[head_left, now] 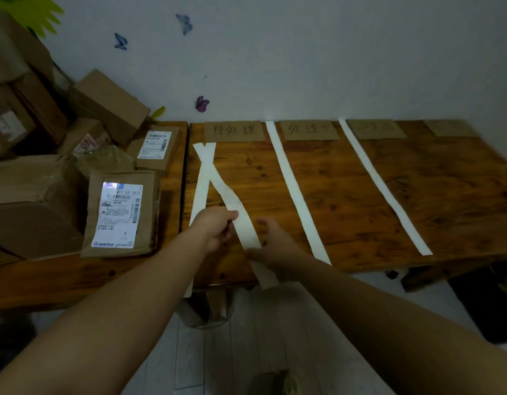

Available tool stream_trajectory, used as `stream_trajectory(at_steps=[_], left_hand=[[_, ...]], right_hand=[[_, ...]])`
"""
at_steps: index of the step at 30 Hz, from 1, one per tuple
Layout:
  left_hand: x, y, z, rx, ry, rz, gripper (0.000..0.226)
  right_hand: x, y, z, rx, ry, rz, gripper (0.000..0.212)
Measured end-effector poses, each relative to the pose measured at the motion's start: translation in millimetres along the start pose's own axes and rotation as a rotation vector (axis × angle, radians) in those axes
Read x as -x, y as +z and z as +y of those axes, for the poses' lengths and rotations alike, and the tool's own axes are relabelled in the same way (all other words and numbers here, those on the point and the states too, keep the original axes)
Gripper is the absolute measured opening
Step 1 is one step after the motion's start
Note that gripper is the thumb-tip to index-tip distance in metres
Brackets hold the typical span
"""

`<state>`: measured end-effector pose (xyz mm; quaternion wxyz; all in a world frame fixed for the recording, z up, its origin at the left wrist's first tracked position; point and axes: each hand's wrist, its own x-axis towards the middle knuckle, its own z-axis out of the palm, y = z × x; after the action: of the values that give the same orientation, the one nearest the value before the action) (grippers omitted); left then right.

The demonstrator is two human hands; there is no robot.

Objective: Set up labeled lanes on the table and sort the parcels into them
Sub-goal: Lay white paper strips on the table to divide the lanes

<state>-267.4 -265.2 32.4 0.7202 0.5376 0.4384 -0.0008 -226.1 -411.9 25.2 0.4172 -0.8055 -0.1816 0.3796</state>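
Observation:
On the wooden table [346, 201], two white paper strips cross near the far left end. My left hand [215, 229] pinches the upper strip [232, 201] near its middle. My right hand [275, 246] holds the same strip's near end at the table's front edge. The other crossed strip [201, 181] lies flat under it. Two more white strips [292, 183] [383, 186] lie across the table as lane dividers. Brown cardboard labels with handwriting [234, 131] [309, 129] [376, 129] sit along the far edge. Parcels [121, 215] are piled at the left.
A second wooden table [75, 275] at the left carries the pile of brown boxes [109, 101] with white shipping labels. A fourth cardboard label [448, 127] lies at the far right. The white wall stands right behind. A bin [206, 309] stands under the table.

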Motion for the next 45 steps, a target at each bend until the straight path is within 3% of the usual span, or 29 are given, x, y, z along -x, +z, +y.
stream_trajectory(at_steps=[4, 10, 12, 14, 19, 24, 29, 33, 37, 45], left_hand=[[21, 34, 28, 0.047, 0.077, -0.079, 0.017], [44, 100, 69, 0.16, 0.23, -0.123, 0.02], [51, 135, 76, 0.104, 0.259, -0.164, 0.02], [57, 172, 83, 0.05, 0.294, -0.18, 0.017], [63, 261, 99, 0.05, 0.351, -0.183, 0.004], [64, 345, 102, -0.028, 0.347, -0.282, 0.019], [41, 401, 121, 0.008, 0.351, -0.292, 0.012], [10, 447, 131, -0.071, 0.356, -0.347, 0.005], [-32, 493, 161, -0.062, 0.35, -0.386, 0.01], [-81, 586, 217, -0.156, 0.41, -0.427, 0.015]], right_hand=[[22, -35, -16, 0.034, -0.074, 0.133, 0.014], [49, -111, 0, 0.232, -0.06, 0.125, 0.017], [53, -143, 3, 0.176, -0.087, 0.165, 0.023], [57, -176, 9, 0.127, -0.141, 0.212, 0.013], [74, -260, 45, 0.269, -0.088, 0.139, 0.018], [80, -330, 63, 0.148, -0.173, 0.278, 0.018], [71, -380, 98, 0.292, -0.021, 0.166, 0.016], [41, -415, 95, 0.156, -0.04, 0.287, 0.013], [11, -455, 105, 0.174, 0.065, 0.295, 0.008], [-18, -553, 135, 0.195, 0.174, 0.335, 0.04]])
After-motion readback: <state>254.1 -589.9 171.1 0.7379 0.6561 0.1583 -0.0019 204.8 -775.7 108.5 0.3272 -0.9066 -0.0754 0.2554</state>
